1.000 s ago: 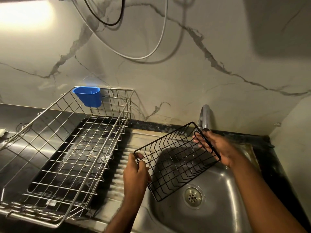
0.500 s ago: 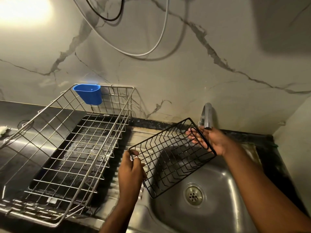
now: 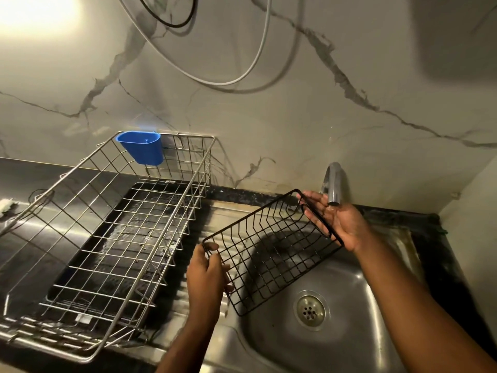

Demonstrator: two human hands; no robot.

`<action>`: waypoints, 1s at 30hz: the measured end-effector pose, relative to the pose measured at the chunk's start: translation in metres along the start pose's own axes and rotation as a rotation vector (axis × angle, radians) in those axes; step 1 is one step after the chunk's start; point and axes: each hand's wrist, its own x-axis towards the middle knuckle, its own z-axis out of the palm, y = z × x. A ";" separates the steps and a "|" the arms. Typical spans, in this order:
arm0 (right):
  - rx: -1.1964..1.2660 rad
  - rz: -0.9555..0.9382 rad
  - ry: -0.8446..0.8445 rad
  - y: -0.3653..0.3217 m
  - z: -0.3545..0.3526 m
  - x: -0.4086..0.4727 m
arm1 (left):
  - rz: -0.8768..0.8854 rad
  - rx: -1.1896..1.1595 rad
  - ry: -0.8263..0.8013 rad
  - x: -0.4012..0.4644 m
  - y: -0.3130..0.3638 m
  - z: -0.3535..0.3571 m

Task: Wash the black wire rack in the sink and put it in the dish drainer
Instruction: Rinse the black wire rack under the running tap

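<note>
Over the sink (image 3: 357,343), the left hand (image 3: 205,281) grips the black wire rack (image 3: 271,251) by its near corner — the right hand's (image 3: 340,222) fingers seemingly lie straight under the far rim, beneath the tap (image 3: 333,184).

Dark counter (image 3: 24,181) is running along the marbled wall, carrying a steel sink (image 3: 349,313) at right, its ribbed drainboard (image 3: 228,214) adjoining. Silver wire dish drainer (image 3: 113,227) is sitting at left on a black tray (image 3: 150,188). Small white object (image 3: 5,205) is lying far left
</note>
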 end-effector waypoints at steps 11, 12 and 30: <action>-0.126 -0.060 0.066 -0.007 0.003 -0.010 | -0.118 -0.103 -0.041 0.003 -0.022 0.010; -0.129 -0.070 0.077 -0.007 0.003 -0.010 | -0.113 -0.114 -0.042 0.003 -0.021 0.010; -0.644 0.301 0.183 -0.001 -0.011 0.000 | 0.074 -0.098 0.029 -0.010 -0.019 0.021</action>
